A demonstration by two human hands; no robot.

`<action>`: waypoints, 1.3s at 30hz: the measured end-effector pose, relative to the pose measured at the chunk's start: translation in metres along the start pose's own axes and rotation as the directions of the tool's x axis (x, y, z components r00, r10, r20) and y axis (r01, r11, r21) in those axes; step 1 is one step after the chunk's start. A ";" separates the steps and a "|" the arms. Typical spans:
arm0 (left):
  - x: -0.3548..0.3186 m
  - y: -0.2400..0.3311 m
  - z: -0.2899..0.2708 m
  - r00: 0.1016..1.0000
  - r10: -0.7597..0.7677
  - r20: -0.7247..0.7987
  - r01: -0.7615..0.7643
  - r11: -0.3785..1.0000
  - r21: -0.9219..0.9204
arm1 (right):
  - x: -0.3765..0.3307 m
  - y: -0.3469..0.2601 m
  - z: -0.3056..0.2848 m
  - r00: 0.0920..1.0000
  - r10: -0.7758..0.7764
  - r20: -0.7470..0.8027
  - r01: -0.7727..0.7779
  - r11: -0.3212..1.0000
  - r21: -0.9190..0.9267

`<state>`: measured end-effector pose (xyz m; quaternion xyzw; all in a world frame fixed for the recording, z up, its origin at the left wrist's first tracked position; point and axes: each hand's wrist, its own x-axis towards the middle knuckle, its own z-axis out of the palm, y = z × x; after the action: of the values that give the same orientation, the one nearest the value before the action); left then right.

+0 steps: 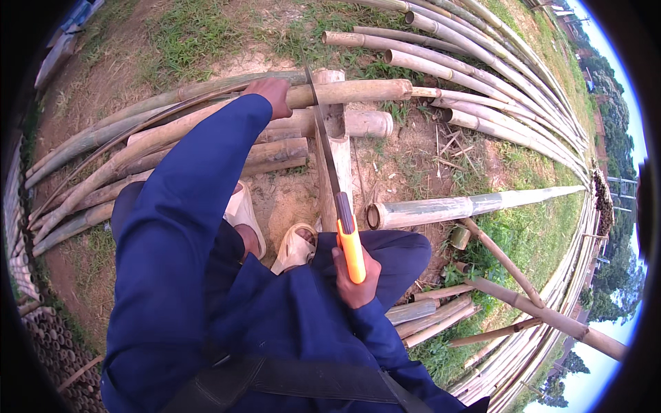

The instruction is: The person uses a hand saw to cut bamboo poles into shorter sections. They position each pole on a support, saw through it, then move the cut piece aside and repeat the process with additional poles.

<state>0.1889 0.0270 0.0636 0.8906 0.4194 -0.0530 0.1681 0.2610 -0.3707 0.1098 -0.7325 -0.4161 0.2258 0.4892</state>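
My right hand is closed round the orange handle of a handsaw, its long thin blade reaching away from me. The blade's far part crosses a bamboo pole, close to the pole's right end. Just left of the blade, my left hand is wrapped over the same pole, gripping it from above. Beneath the pole stands a pale wooden post with a notch at its upper end. Whether the blade has cut into the bamboo cannot be made out.
More bamboo poles lie at left, beside my legs. Long poles fan out at the far right, and a thick bamboo lies right of my knee. Short pieces and a pole frame are nearer right.
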 end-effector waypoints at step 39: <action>0.008 -0.001 -0.009 0.999 -0.025 -0.033 0.027 0.999 0.036 | 0.040 -0.013 0.002 0.997 0.074 0.016 -0.075 0.994 0.077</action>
<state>0.1928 0.0365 0.0704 0.8887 0.4325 -0.0485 0.1441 0.2767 -0.3344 0.1244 -0.7266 -0.3827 0.2648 0.5055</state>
